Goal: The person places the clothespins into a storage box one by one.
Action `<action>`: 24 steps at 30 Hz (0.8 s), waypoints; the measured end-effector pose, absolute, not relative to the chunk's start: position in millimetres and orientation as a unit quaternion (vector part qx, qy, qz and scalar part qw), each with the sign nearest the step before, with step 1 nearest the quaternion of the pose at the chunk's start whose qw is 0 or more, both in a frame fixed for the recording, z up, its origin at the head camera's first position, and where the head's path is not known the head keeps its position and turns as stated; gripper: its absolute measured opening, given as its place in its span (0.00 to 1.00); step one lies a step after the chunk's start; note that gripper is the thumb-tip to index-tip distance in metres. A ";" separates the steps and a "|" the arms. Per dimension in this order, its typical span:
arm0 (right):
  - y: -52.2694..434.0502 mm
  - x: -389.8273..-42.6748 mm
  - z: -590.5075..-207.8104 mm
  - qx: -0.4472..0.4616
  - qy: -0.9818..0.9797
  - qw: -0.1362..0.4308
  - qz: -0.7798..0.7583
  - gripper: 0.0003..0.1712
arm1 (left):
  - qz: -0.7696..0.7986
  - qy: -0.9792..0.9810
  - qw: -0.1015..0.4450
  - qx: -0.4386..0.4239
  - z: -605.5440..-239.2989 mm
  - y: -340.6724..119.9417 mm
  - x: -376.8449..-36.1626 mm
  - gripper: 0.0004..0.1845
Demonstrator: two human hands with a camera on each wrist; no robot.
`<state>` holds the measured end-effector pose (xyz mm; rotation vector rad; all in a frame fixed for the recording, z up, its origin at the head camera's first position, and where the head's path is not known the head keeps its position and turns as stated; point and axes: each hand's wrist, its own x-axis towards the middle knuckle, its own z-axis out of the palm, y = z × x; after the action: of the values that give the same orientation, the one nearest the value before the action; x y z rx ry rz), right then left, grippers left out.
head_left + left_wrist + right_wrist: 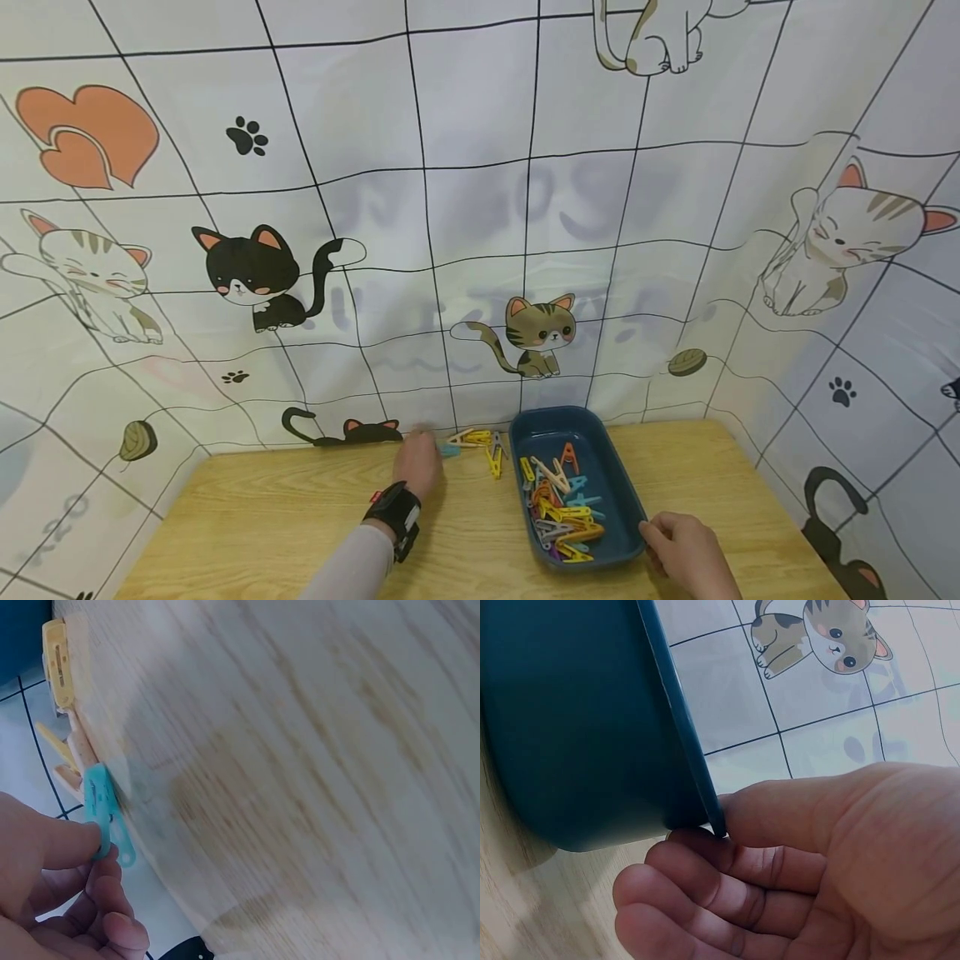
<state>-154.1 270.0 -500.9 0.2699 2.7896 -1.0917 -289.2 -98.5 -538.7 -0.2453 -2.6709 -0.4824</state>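
Note:
At the back of the table, my left hand [420, 461] pinches a light-blue clothespin [99, 802] between thumb and fingers. Beside it, toward the bin, lie several yellow and pale clothespins [474, 437]. My right hand [684, 546] grips the rim of a dark-blue plastic bin [626, 492] at its near right corner, with the thumb on the rim and fingers [682, 874] curled below it. Inside the bin a heap of mixed clothespins [558, 517] in orange, yellow, blue, grey and purple fills mostly the near left part.
The wooden table [247, 517] meets a white wall covering [480, 217] printed with cats and grid lines, close behind the left hand and the bin. A black band [397, 508] is strapped round the left wrist.

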 end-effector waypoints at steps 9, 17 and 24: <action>270.2 -153.7 -501.4 0.086 0.926 0.061 -0.364 0.17 | -0.242 -0.953 0.166 -0.076 -527.8 -92.7 -278.4 0.14; 270.1 -154.0 -501.9 0.091 0.922 0.068 -0.369 0.18 | -0.316 -0.932 0.164 -0.075 -517.4 -83.4 -264.5 0.17; 270.4 -154.4 -502.2 0.094 0.921 0.071 -0.371 0.18 | -0.343 -0.923 0.154 -0.084 -508.5 -72.7 -251.0 0.10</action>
<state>-154.4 270.4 -502.2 0.2812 2.7686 -1.1166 -251.0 -72.7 -508.5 -0.2413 -2.6453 -0.9842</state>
